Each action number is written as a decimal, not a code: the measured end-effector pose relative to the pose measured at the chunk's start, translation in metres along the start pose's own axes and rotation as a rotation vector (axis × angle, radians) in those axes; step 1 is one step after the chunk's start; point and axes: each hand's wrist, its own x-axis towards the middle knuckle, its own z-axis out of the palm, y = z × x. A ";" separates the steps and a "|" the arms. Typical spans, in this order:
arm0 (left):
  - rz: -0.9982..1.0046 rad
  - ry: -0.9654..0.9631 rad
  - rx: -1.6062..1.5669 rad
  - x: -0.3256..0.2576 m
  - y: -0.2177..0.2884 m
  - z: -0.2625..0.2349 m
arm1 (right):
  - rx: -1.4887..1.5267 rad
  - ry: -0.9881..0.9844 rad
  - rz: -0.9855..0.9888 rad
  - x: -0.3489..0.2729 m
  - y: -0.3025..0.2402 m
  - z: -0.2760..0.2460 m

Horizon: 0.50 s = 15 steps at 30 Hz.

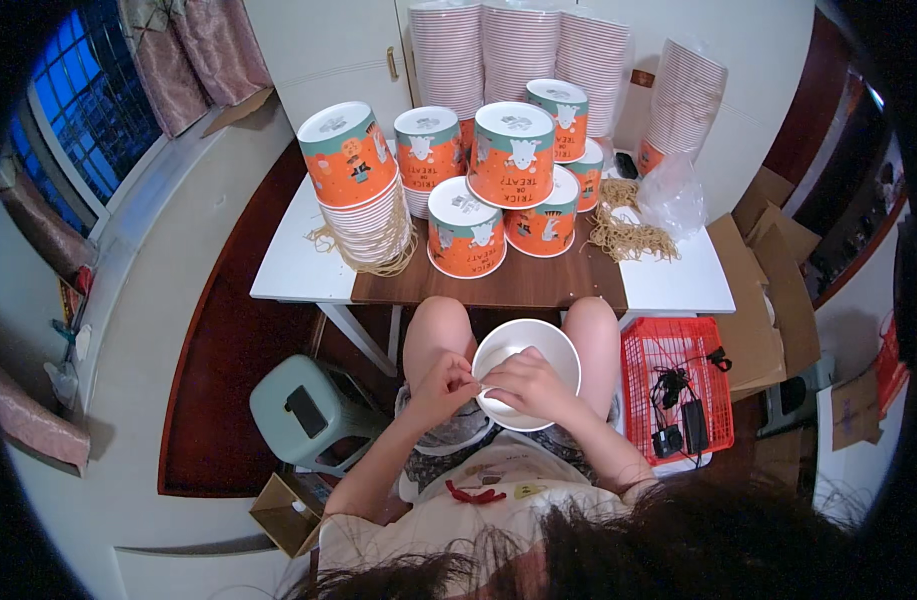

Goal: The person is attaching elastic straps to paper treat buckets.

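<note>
A white-lined paper bucket [556, 350] sits between my knees, its mouth facing up. At its left rim, my left hand [446, 388] is closed in a pinch; anything between its fingertips is too small to make out. My right hand [530, 384] reaches across the bucket's mouth, fingers bent over the near-left rim and meeting the left fingertips. On the table ahead, several orange-and-green printed paper buckets [513, 165] stand upside down in a pile. A tall nested stack of the same buckets [350, 160] rises at the left, with tan cords [383, 255] draped around its lower part.
More tan cords [633, 240] lie by a clear plastic bag [673, 195] at the table's right. Tall bucket stacks [518, 60] line the back. A red basket [718, 400] holding black cables is at my right, a stool [313, 400] at my left. Cardboard boxes [748, 310] stand beyond the basket.
</note>
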 end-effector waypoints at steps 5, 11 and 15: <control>-0.034 -0.010 -0.108 -0.002 -0.002 -0.002 | -0.006 -0.009 0.012 0.002 -0.002 0.001; 0.077 0.067 0.190 -0.002 -0.006 -0.011 | -0.005 -0.009 0.000 0.003 0.007 0.004; 0.321 0.035 0.357 0.006 -0.024 -0.013 | 0.003 -0.016 -0.005 0.005 0.006 0.003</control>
